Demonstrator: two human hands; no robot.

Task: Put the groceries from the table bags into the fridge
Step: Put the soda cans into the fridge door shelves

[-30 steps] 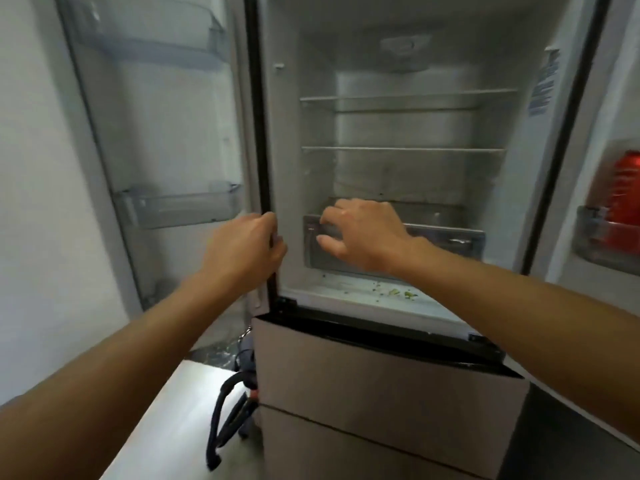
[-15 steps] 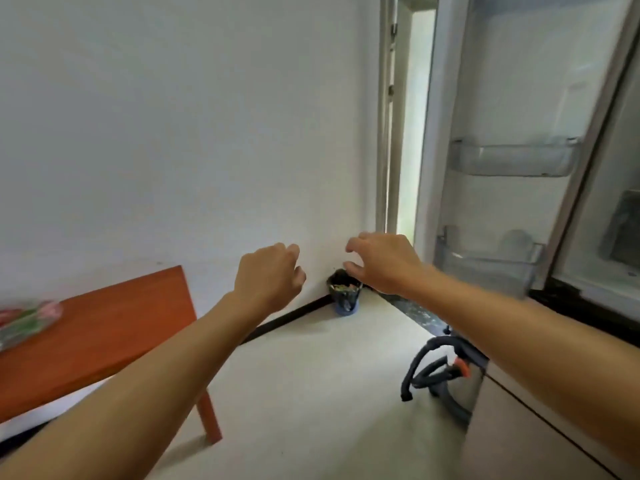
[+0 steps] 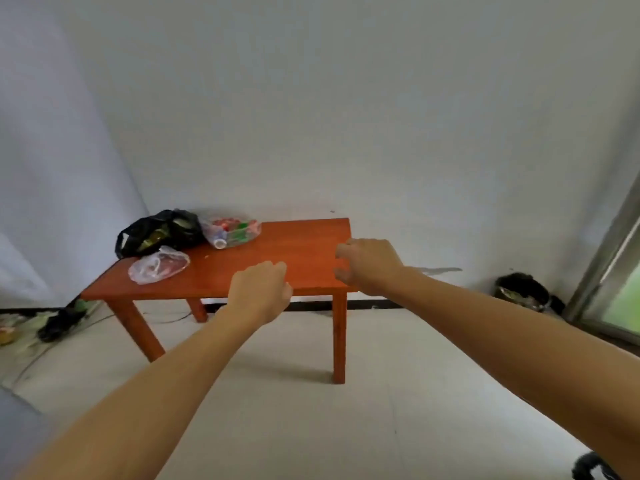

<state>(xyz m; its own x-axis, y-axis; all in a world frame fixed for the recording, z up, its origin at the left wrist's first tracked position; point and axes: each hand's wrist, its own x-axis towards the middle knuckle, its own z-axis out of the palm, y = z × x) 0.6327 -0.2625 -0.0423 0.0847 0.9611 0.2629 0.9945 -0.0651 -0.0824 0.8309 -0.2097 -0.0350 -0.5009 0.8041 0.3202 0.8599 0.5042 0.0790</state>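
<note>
An orange wooden table (image 3: pixel 304 251) stands against the white wall ahead. At its far left lies a black plastic bag (image 3: pixel 157 232). Beside that is a clear bag holding bottles with red and green labels (image 3: pixel 232 232). A smaller clear bag with something red inside (image 3: pixel 159 268) rests near the front left edge. My left hand (image 3: pixel 259 289) hangs in the air before the table's front edge, fingers loosely curled, holding nothing. My right hand (image 3: pixel 367 265) is raised near the table's right end, fingers bent and apart, also holding nothing. The fridge is out of view.
A dark pot-like container (image 3: pixel 523 292) sits on the floor at the right by a door frame (image 3: pixel 609 271). Clutter and a dark object (image 3: pixel 59 320) lie on the floor at the left. Pale floor stretches between me and the table.
The view has swung left, away from the open fridge, past the wall, onto the table. Both hands left the fridge and now float empty in front of the table.
</note>
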